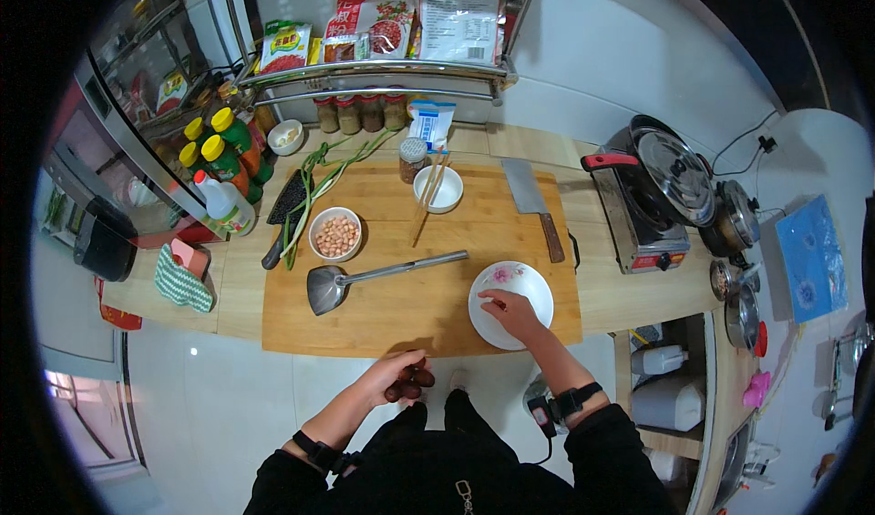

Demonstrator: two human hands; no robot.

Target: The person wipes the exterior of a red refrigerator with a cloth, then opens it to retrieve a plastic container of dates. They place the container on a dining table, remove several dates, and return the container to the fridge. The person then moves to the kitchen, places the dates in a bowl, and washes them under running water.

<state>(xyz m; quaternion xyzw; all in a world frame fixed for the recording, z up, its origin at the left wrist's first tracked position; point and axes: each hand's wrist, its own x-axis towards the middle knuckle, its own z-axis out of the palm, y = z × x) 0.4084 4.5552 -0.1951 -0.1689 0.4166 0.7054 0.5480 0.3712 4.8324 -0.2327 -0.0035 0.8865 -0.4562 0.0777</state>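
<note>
My left hand (386, 375) is closed around several dark reddish-brown, roundish lumps (409, 386), held just off the front edge of the wooden cutting board (410, 333). Their exact kind is hard to make out. Above a white plate (540, 289) with a pink flower print, my right hand (516, 316) has its fingers drawn together. A small dark bit shows at the fingertips, too small to name. A metal wok spatula (326, 289) lies across the board between a bowl of peanuts (335, 234) and the plate.
A cleaver (524, 187) lies at the board's right. Chopsticks (425, 207) rest across a white bowl (445, 192). Scallions (314, 182) lie near a black-bladed knife (284, 207). Bottles (228, 155) stand left; a lidded wok (670, 173) sits on a portable stove (638, 242) right.
</note>
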